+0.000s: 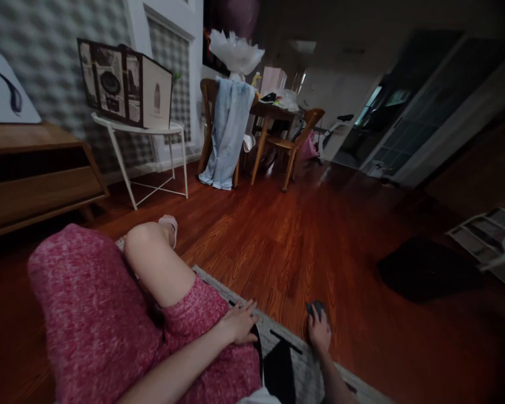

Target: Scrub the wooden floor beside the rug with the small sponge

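My left hand [240,322] rests on my thigh in pink-red speckled shorts [109,303], its fingers stretched out and a little apart, holding nothing. Low on the right, my right hand [320,332] reaches down to the wooden floor [278,235] with its fingers over a small dark, rounded computer mouse [315,306]. Most of the mouse is covered by the fingers. Beneath me lies a grey rug [227,292] with black patches, and its edge runs between my two hands.
To the left are a wooden cabinet [37,185] and a white side table [143,127] carrying a printed box [122,84]. Jeans [227,129] hang over a chair by the dining table [273,108]. On the right sit a black object [425,269] and a rack [488,235].
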Demonstrator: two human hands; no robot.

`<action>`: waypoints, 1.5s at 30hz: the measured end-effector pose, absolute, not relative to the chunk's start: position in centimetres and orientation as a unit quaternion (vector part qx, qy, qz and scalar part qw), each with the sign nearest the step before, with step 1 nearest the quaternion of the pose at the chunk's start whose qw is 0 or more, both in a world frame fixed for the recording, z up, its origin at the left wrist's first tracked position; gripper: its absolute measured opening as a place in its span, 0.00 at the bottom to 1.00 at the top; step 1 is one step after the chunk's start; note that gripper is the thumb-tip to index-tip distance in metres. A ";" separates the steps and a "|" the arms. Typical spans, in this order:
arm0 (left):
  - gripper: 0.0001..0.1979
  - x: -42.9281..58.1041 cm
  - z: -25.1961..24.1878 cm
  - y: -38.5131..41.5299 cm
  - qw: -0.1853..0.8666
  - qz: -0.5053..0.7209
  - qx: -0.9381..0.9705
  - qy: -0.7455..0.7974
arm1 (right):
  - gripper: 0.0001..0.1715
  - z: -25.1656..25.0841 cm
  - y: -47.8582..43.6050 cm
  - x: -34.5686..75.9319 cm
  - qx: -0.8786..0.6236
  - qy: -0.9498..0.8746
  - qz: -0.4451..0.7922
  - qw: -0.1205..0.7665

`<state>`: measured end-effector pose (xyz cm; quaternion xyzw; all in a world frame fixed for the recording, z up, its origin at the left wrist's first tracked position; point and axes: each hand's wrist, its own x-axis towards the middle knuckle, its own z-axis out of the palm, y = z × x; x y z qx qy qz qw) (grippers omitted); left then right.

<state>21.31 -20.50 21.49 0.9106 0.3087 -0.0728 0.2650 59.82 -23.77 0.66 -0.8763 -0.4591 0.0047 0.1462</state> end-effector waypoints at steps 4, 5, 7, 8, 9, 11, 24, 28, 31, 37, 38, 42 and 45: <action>0.33 21.4 21.1 -20.6 0.272 -0.070 0.909 0.309 | 0.35 0.1 -28.4 62.5 -0.929 -0.326 -0.022 0.174; 0.33 21.4 21.0 -20.6 0.275 -0.070 0.908 0.309 | 0.35 0.0 -28.7 62.1 -0.935 -0.304 -0.027 0.182; 0.33 21.4 20.9 -20.6 0.278 -0.072 0.906 0.311 | 0.36 0.1 -28.2 60.3 -0.945 -0.258 -0.044 0.195; 0.33 21.4 20.9 -20.6 0.278 -0.073 0.905 0.312 | 0.36 0.2 -27.6 59.1 -0.949 -0.237 -0.054 0.199; 0.33 21.4 20.9 -20.6 0.279 -0.075 0.905 0.314 | 0.36 0.3 -26.8 57.7 -0.952 -0.221 -0.063 0.203; 0.34 21.3 21.0 -20.5 0.278 -0.082 0.904 0.314 | 0.36 0.6 -24.9 54.7 -0.951 -0.223 -0.068 0.204; 0.34 21.4 22.5 -20.6 0.272 -0.104 0.906 0.308 | 0.31 -0.3 -16.4 38.3 -0.749 -0.647 0.057 0.128; 0.34 21.4 22.6 -20.6 0.278 -0.100 0.904 0.309 | 0.29 -0.4 -16.0 42.4 -0.661 -0.730 0.062 0.159; 0.34 21.3 22.5 -20.6 0.276 -0.102 0.902 0.315 | 0.30 -0.2 -17.3 48.4 -0.695 -0.694 0.042 0.182; 0.32 21.5 22.2 -20.6 0.271 -0.083 0.906 0.314 | 0.34 -0.5 -25.5 60.3 -0.886 -0.433 0.007 0.166; 0.33 21.5 22.1 -20.6 0.270 -0.087 0.906 0.314 | 0.35 -0.6 -27.0 61.5 -0.903 -0.396 -0.002 0.166; 0.33 21.6 21.8 -20.6 0.269 -0.100 0.906 0.312 | 0.36 -0.9 -29.5 62.0 -0.936 -0.301 -0.036 0.178; 0.33 21.5 21.4 -20.6 0.271 -0.088 0.907 0.309 | 0.36 -1.0 -27.3 59.0 -0.946 -0.251 -0.056 0.196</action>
